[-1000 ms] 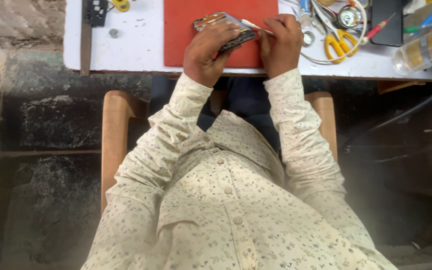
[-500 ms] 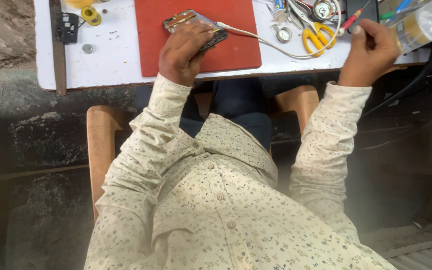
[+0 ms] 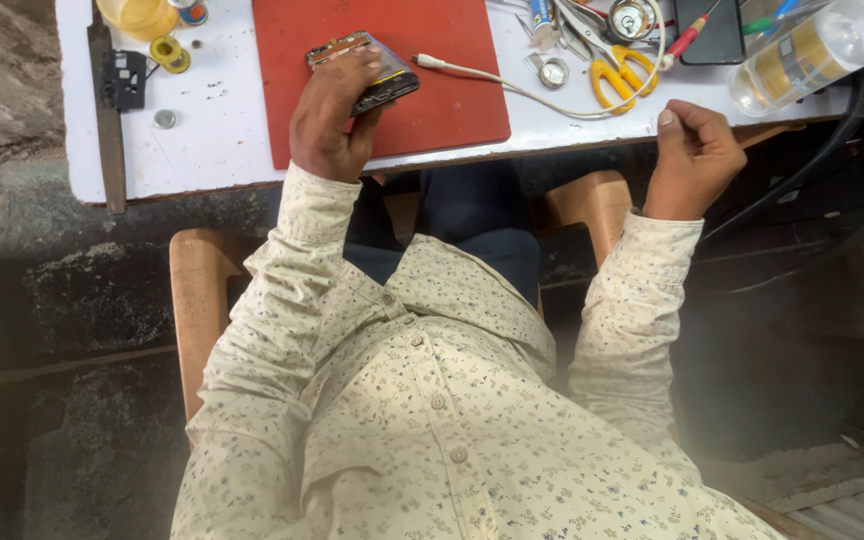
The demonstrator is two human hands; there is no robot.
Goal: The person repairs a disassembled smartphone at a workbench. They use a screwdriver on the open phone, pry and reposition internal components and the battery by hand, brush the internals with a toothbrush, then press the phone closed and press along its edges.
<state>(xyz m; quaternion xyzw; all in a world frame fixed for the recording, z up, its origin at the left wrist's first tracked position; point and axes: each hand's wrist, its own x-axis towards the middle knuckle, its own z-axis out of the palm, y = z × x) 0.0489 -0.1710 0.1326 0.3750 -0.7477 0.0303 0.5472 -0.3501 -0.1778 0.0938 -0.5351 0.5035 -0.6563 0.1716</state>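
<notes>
- An opened phone (image 3: 364,72) is gripped by the left hand (image 3: 330,118), fingers wrapped over it, on the red mat (image 3: 452,90) at the far side of the white table (image 3: 212,150).
- The right hand (image 3: 694,152) is curled into a loose fist at the table's near edge, right of the mat; nothing can be seen held in it.
- Yellow-handled scissors (image 3: 620,78) and a white cable (image 3: 512,88) lie just beyond the right hand.
</notes>
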